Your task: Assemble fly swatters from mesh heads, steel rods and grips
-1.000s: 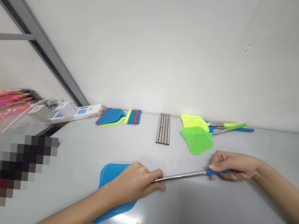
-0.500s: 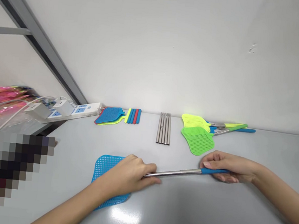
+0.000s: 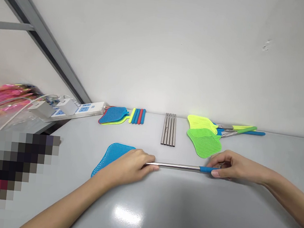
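A fly swatter [image 3: 112, 157] lies across the bench [image 3: 185, 210] in front of the person, its blue plastic mesh head at the left and its telescopic steel shaft [image 3: 174, 166] running right to a blue grip [image 3: 208, 169]. The shaft lies roughly parallel to the bench's far edge. The head sits on the bench, its right part tucked under the left hand [image 3: 126, 167]. That hand comes in from the near left, palm down, its fingers [image 3: 149, 167] closed around the steel near the head. The right hand [image 3: 233, 166] reaches in from the near right, its fingers [image 3: 216, 173] closed around the blue grip.

Along the far edge, from left to right, are a stack of blue and yellow mesh swatter heads [image 3: 113, 115], a row of coloured grips [image 3: 138, 116], a bundle of steel tubes [image 3: 169, 130] and lime-green swatters [image 3: 203, 143]. Further left is a white power strip [image 3: 88, 109] with plugged-in adapters [image 3: 67, 106]; its markings are too small to read.
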Motion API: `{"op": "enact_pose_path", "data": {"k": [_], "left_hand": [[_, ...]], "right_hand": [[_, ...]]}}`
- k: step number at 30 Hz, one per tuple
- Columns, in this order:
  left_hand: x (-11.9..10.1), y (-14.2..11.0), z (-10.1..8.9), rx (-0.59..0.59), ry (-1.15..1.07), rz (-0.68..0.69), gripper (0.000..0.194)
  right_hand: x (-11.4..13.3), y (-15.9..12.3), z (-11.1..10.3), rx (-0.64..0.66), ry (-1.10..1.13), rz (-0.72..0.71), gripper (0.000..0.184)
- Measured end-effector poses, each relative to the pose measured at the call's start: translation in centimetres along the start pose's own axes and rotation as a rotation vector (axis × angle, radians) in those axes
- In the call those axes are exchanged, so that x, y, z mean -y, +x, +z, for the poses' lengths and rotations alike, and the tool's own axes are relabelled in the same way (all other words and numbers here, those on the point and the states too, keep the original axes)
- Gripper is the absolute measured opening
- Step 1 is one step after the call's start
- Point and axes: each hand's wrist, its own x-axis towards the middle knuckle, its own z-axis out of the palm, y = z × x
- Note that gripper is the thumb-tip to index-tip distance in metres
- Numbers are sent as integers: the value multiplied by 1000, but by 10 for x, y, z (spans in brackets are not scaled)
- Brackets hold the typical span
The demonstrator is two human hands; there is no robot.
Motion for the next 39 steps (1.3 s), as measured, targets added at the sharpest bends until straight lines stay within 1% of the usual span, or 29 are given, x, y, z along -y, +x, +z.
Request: {"op": "enact_pose_path", "data": {"k": [2,5,7,10,13,18,25,29,34,39], "left_hand": [[0,0,1,0,14,-10,39],[1,0,4,5,53,-39,40],[0,0,6,3,75,-53,40],[-3,0,10,-14,91,-47,40],[-7,-2,14,-22,102,-32,40],[-10,-4,20,-23,127,-27,38],[-14,-4,24,-41,135,-6,40],[-16,-3,24,-34,138,-1,39],[-18,-2,24,-20,147,0,38],[-20,-3,24,-12,156,14,37]], "right_hand": [[2,2,6,-38,32,-49,27],[4,4,15,-100,98,-79,27],[5,5,18,-127,139,-72,26],[6,7,20,-151,212,-18,25],[5,7,20,-148,256,20,24],[4,6,19,-139,268,31,22],[15,2,24,-120,281,110,22],[21,1,28,-141,266,155,25],[25,0,32,-138,251,131,30],[30,-4,34,-190,310,139,38]]}}
